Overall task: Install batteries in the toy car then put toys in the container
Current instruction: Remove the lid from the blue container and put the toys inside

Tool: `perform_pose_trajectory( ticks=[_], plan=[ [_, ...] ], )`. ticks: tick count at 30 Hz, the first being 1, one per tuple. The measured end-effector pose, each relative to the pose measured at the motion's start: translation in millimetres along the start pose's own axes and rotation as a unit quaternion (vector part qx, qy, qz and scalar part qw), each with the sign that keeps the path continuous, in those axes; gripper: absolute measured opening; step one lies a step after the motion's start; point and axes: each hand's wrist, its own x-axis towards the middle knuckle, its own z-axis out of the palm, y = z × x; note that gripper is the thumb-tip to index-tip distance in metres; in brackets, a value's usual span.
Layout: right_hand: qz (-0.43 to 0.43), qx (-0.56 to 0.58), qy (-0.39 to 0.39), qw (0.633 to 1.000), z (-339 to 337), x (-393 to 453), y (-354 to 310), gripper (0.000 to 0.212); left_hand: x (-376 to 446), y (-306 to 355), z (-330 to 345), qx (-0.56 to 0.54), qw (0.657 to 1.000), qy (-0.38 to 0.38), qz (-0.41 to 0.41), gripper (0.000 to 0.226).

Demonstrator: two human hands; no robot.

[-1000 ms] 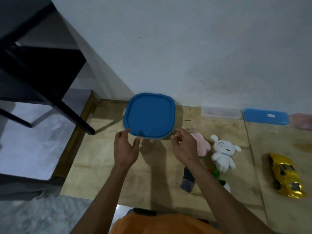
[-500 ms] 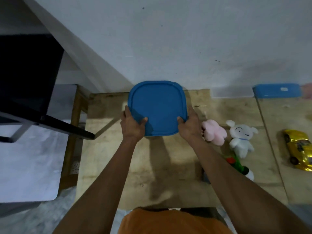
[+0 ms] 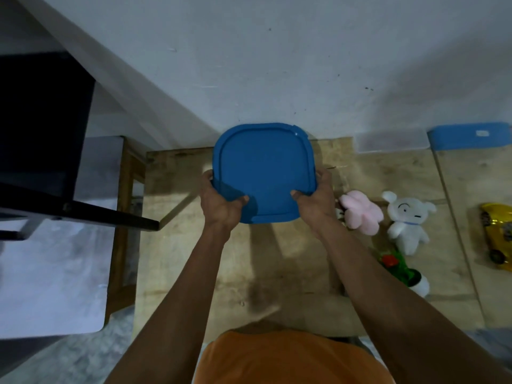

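A container with a square blue lid (image 3: 263,167) stands on the wooden table near the wall. My left hand (image 3: 221,203) grips its near left corner, thumb on the lid. My right hand (image 3: 314,202) grips its near right corner the same way. To the right lie a pink plush toy (image 3: 360,212), a white plush dog (image 3: 407,220) and a green and red toy with a white base (image 3: 401,268). The yellow toy car (image 3: 497,236) lies at the right edge, partly cut off.
A second container with a blue lid (image 3: 468,138) and a clear lidded box (image 3: 392,141) stand against the wall at the back right. A black chair (image 3: 44,128) stands to the left beyond the wooden table's (image 3: 177,259) edge. The white wall rises directly behind.
Both hands moved from hovering near the lid to gripping its near corners. The view shifted to look more steeply down.
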Motion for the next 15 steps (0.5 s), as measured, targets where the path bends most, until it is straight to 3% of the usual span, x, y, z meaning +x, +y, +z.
perform_pose_trajectory(
  ticks=[6,15],
  plan=[
    [0.037,0.062,-0.004,0.997,-1,5,-1,0.07,3,10,-7,-0.062,0.996,-0.043,-0.049,0.083],
    [0.073,0.098,0.011,0.992,4,10,-6,0.067,3,16,-6,-0.06,0.995,-0.033,-0.071,0.073]
  ],
)
